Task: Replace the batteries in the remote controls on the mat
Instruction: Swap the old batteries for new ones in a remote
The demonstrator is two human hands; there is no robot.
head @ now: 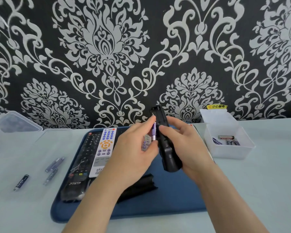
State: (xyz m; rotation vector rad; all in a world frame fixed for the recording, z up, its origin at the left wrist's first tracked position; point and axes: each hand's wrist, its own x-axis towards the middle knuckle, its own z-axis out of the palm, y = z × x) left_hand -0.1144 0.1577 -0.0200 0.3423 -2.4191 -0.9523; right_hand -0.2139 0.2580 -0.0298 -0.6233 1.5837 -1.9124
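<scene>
1. Hands meet above the far part of the blue mat (175,195), which lies on the pale tabletop (259,190).
2. The right hand (188,143) grips a black remote (168,153) back-side up and tilted, its far end raised, with the open battery bay at that far end; the fingers are wrapped around its body.
3. The left hand (133,153) pinches a purple battery (153,132) between thumb and fingertips, fingers closed on it; the battery stands nearly upright, just beside the left edge of the black remote, below the open bay.
4. A black cover (141,185) lies on the mat near the wrists.
5. On the left of the mat lie a white remote (102,152) with blue and orange buttons and a dark remote (81,165), side by side; a grey remote (145,143) is mostly hidden behind the left hand.
6. Four loose batteries (55,164) lie on the tabletop left of the mat.
7. A clear box (228,143) to the right of the mat holds more batteries; its lid is open.
</scene>
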